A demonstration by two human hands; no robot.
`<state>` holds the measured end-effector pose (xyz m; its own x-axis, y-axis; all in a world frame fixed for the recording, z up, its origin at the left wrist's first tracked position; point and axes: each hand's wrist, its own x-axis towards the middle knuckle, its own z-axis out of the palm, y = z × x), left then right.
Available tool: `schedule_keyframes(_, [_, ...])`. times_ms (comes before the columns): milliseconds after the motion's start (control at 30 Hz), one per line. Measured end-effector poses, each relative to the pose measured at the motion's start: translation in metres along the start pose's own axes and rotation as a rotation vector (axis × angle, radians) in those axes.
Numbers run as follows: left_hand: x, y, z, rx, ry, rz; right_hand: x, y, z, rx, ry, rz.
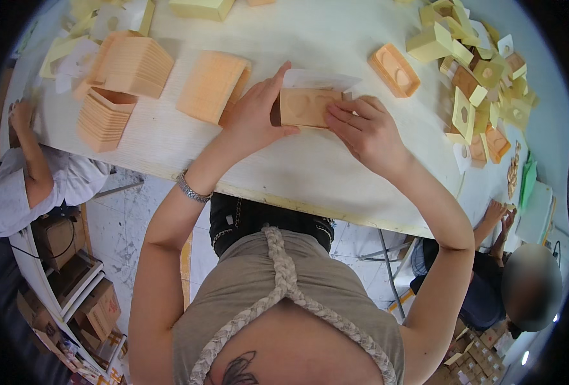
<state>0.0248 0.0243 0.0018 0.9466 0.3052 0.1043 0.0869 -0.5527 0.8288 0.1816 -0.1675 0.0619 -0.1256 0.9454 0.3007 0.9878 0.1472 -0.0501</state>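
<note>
– So, what are the hands doing?

– Left hand [258, 109] is spread, thumb and fingers well apart around the left end of an open box [319, 79]. Right hand [345, 119] has its fingertips bunched, pinching the box's right end. Can't tell if it's got the tray [305, 108] too.

– Where's that tray?

– Inside the box, hollows up. The box is right in front of the person, over the counter [336, 176], white flap raised on its far side.

– And around it?

– Orange stack [206, 86] just beside the left hand, can't tell if they touch. Past the right hand, a lone orange tray [395, 70]. Further left, two more stacks [133, 63]. Way off right, a messy yellow heap [486, 77] of boxes.

– Anyone else about?

– Yep, two co-workers: one far left, a hand [21, 115] at the counter; one far right, near a green bag [527, 179].
</note>
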Motion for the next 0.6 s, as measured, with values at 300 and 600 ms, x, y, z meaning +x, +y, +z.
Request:
schedule_keyframes(300, [-0.003,0.011,0.002,0.13,0.021,0.034,-0.006,-0.001,-0.023,-0.092,-0.108,0.146])
schedule_keyframes(600, [-0.004,0.005,0.004,0.098,0.015,0.061,0.004,-0.008,-0.017,-0.09,-0.235,0.12])
